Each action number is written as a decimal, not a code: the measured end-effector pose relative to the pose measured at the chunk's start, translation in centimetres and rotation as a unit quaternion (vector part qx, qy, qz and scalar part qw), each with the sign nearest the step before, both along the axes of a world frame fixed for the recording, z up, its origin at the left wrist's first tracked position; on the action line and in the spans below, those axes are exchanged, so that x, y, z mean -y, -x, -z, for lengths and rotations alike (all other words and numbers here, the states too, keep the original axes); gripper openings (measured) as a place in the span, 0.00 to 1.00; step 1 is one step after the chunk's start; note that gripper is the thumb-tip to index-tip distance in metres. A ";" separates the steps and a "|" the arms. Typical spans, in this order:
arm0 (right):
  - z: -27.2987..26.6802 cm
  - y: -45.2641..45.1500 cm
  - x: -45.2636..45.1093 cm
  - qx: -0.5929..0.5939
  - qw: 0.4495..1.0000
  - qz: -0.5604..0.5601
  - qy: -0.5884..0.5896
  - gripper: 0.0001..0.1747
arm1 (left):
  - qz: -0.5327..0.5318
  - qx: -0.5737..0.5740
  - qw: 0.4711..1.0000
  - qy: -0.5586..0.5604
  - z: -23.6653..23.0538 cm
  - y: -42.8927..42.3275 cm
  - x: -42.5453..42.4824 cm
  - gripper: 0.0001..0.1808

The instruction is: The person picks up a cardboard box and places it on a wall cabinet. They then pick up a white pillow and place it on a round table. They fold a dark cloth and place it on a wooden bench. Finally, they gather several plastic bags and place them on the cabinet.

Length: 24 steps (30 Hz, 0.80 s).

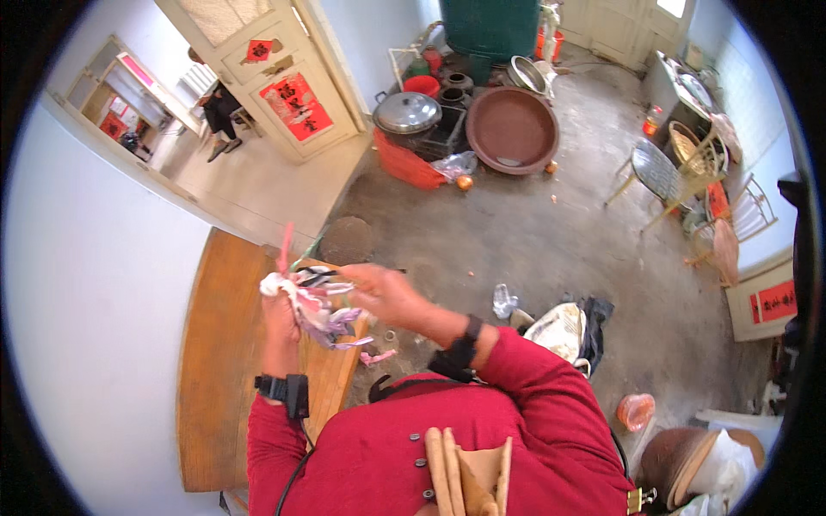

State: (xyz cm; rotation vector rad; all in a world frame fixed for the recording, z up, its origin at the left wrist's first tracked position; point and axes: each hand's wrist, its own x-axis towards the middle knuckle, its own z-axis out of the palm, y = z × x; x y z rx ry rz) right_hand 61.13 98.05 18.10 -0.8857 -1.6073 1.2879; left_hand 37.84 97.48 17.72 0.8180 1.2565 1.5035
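Note:
A bundle of cloth strips (316,306), white, pink, lilac and black, is held up over the edge of a wooden table (226,361). My left hand (281,326) grips it from below, near a white knotted part. Beside its right side, my right hand (377,290) is slightly blurred, with fingers bent at a thin black strip (322,274); how firmly they hold it is unclear. A pink strip (284,248) and a green-white cord (306,251) stick out from the top of the bundle. Both wrists wear black bands.
A round brown stool (346,240) stands beyond the table. A pink scrap (377,357), a clear plastic piece (504,301) and a white bag (558,332) lie on the floor. Farther off are a large brown basin (512,131), a lidded pan (408,113) and metal chairs (700,168). A seated person (221,116) is beyond the doorway.

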 end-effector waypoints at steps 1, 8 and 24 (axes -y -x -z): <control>-0.9 -1.6 -1.4 0.015 0.999 0.013 0.027 0.22 | 0.003 -0.002 1.000 -0.003 0.0 -0.7 -1.3 0.08; -19.3 -6.9 -13.8 -0.312 0.907 -0.247 -0.136 0.23 | -0.007 -0.004 1.000 0.016 3.0 -0.5 -8.2 0.06; -31.5 0.9 -40.6 -0.040 0.882 -0.401 -0.244 0.26 | -0.257 0.083 0.963 0.002 2.1 3.7 -23.2 0.05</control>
